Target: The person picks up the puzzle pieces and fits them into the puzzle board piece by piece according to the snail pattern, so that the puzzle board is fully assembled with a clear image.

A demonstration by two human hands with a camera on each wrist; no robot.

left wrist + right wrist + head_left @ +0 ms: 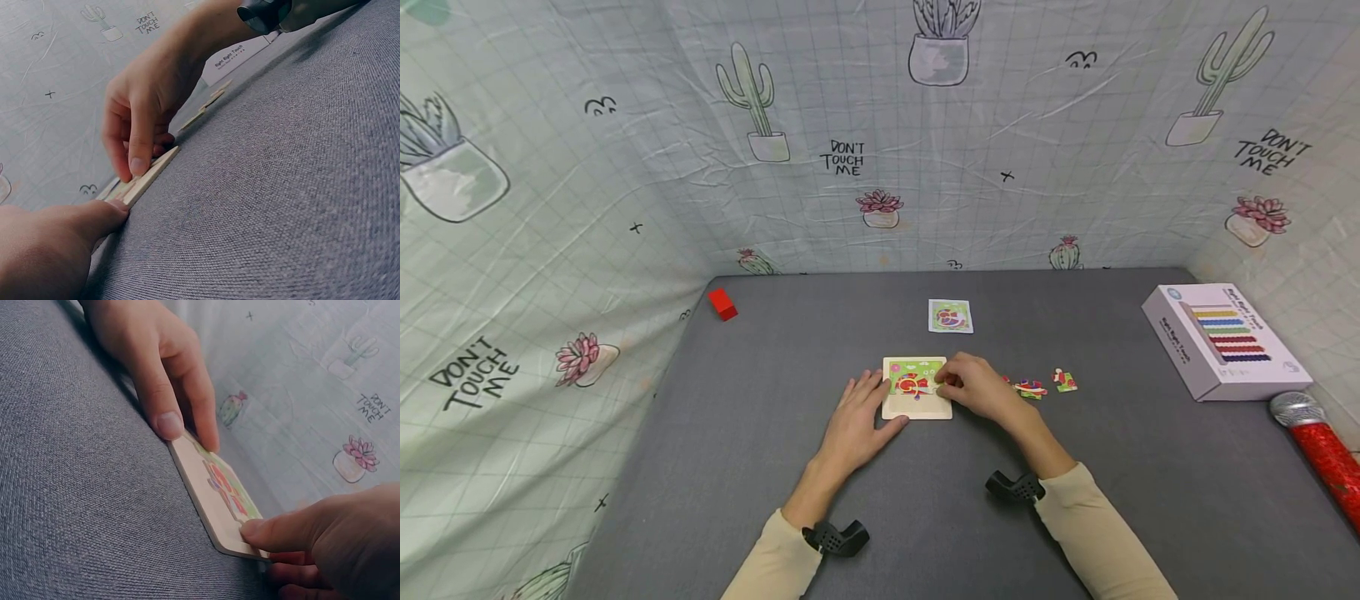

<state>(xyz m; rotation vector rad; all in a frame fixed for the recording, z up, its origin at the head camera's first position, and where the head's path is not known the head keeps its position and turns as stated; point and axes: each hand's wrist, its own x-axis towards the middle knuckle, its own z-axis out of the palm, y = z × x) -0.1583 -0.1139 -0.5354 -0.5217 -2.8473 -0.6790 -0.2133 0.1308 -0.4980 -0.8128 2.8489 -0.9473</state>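
A square wooden puzzle board (917, 408) lies on the grey table, its far part filled with a green and red picture (913, 383). My left hand (853, 425) rests at the board's left side, fingers stretched out and the thumb at its near edge. At the right side my right hand (981, 387) bends its fingers, thumb and fingertips pinching a puzzle piece at the picture's edge. Most of that piece is hidden under the fingers. In the right wrist view the right thumb (256, 530) touches the picture's edge. The board's bare wooden strip (206, 506) faces me.
Loose puzzle pieces (1032, 389) lie right of the board, with another piece (1064, 381) further right. Beyond the board is a small picture card (951, 317). A red block (722, 304) sits far left; a white box (1228, 342) and red microphone (1326, 458) stand right.
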